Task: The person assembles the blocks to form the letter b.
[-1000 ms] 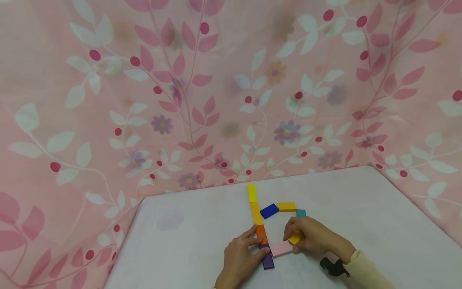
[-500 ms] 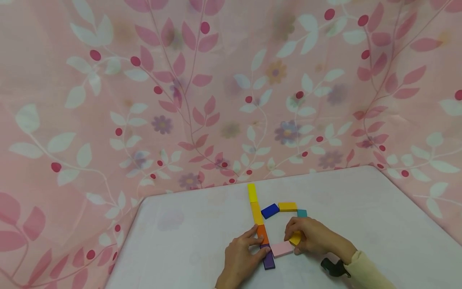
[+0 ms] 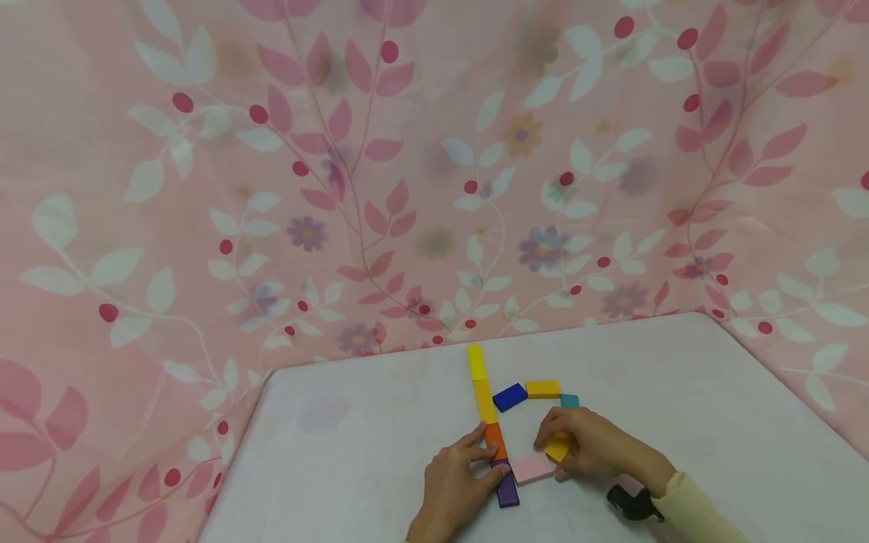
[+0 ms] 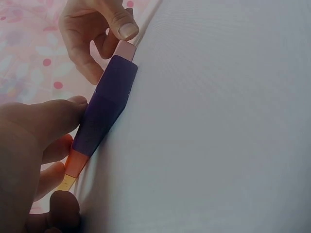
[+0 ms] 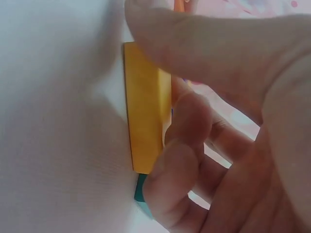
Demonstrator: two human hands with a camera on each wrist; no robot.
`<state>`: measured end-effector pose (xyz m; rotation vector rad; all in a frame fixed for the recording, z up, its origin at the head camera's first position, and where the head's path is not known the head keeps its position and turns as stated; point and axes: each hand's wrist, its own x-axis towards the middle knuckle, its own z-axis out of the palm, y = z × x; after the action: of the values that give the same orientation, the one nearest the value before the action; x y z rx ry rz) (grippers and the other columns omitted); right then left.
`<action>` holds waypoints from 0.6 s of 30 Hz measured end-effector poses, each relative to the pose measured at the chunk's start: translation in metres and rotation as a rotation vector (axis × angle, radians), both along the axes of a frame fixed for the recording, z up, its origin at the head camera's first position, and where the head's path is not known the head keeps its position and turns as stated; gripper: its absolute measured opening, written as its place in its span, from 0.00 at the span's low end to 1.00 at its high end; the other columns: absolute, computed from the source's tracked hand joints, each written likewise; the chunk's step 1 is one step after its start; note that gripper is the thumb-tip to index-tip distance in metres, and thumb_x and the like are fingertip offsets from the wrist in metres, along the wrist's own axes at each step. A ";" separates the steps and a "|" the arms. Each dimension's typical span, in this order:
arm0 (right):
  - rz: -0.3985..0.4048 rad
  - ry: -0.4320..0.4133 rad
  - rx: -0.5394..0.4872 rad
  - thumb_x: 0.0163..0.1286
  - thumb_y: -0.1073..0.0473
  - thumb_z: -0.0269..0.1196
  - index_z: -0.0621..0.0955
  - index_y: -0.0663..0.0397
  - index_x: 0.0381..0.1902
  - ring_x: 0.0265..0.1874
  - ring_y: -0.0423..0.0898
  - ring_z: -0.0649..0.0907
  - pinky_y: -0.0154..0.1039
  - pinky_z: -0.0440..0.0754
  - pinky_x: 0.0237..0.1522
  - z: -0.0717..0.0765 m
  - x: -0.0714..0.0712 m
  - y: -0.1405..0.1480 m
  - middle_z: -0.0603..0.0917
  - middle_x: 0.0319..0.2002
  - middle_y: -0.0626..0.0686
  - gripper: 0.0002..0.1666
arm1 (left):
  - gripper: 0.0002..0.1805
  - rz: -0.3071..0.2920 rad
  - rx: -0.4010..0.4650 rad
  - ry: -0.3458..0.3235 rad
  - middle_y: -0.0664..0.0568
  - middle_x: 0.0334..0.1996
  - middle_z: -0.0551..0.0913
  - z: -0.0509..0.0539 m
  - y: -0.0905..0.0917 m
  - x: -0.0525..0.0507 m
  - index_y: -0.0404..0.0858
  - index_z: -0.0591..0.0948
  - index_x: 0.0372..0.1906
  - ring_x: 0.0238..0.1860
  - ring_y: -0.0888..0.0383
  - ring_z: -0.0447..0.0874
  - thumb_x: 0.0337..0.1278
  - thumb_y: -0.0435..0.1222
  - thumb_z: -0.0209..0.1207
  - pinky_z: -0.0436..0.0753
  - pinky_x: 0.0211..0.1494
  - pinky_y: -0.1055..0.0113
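In the head view my left hand (image 3: 453, 483) rests along a row of flat blocks, its fingertips on the orange block (image 3: 494, 436) and its thumb on the purple block (image 3: 508, 494). The left wrist view shows that thumb against the side of the purple block (image 4: 108, 99). My right hand (image 3: 597, 445) holds a yellow block (image 3: 557, 446) between thumb and curled fingers, at the right end of the pink block (image 3: 532, 469). In the right wrist view the yellow block (image 5: 143, 111) lies on the table, its lower end by a teal block (image 5: 140, 188).
Two yellow blocks, a bright one (image 3: 477, 363) and a deeper one (image 3: 485, 401), continue the row away from me. A blue block (image 3: 510, 397), another yellow block (image 3: 543, 389) and the teal block (image 3: 569, 401) curve to its right. The white table (image 3: 339, 452) meets a flowered pink curtain (image 3: 407, 188).
The view has shifted slightly, so everything sits a little further right. Both hands stay in place, and the yellow block under the right hand appears turned very slightly.
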<state>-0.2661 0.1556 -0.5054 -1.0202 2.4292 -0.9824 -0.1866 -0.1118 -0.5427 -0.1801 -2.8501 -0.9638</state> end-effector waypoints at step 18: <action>-0.087 0.142 -0.080 0.63 0.48 0.79 0.89 0.48 0.49 0.28 0.36 0.76 0.30 0.76 0.29 0.004 -0.009 0.022 0.89 0.47 0.47 0.20 | 0.20 -0.015 0.009 0.027 0.58 0.66 0.85 -0.001 -0.002 0.000 0.48 0.93 0.50 0.64 0.50 0.87 0.58 0.54 0.75 0.90 0.57 0.49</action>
<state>-0.2747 0.1776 -0.5011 -1.0516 2.5883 -1.0774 -0.1868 -0.1134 -0.5440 -0.2124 -2.8233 -0.9686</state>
